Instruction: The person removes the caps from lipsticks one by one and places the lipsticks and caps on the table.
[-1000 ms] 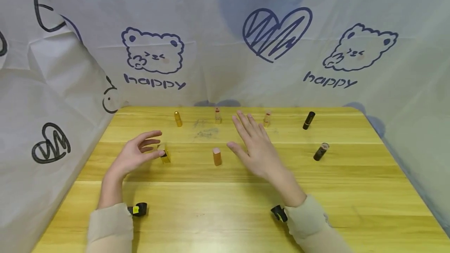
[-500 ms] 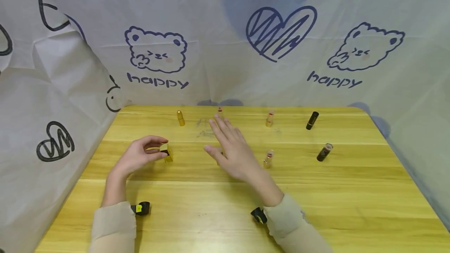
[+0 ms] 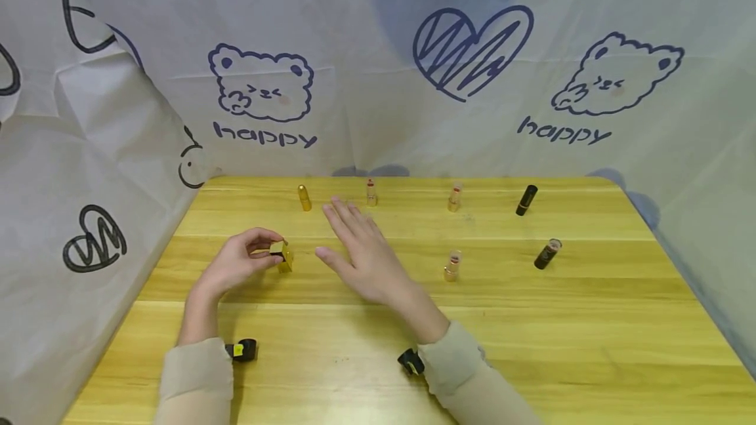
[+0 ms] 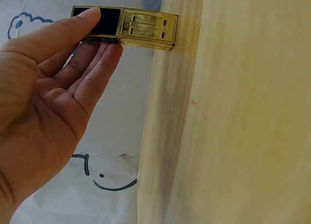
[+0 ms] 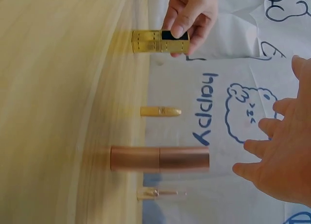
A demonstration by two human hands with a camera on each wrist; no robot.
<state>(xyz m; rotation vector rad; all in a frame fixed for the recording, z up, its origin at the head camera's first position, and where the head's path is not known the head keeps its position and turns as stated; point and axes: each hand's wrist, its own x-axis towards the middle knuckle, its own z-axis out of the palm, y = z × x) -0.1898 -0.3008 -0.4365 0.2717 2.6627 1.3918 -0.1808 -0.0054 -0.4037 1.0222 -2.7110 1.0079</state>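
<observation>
In the head view my left hand [image 3: 236,261] pinches the top of a square gold lipstick tube [image 3: 283,258] between thumb and fingers. The left wrist view shows the thumb on the black panel of this lipstick [image 4: 148,27], whose gold base points at the tabletop. My right hand [image 3: 369,258] spreads its fingers in the air near the middle, holding nothing. A copper lipstick tube [image 5: 160,159] stands upright beyond the fingertips in the right wrist view; the hand hides it from the head camera. Behind stand a bullet-shaped gold lipstick [image 3: 304,197] and a clear-capped lipstick [image 3: 371,193].
Two more clear-capped lipsticks, one at the back [image 3: 454,198] and one nearer [image 3: 452,266], stand right of centre. Farther right are a black lipstick tube [image 3: 527,201] and a dark tube with a clear top [image 3: 548,254]. White printed cloth [image 3: 366,110] hangs around the wooden table [image 3: 567,333].
My right hand has moved left across the table, uncovering a clear-capped lipstick and covering the copper one. The left hand has closed its fingers on the square gold lipstick.
</observation>
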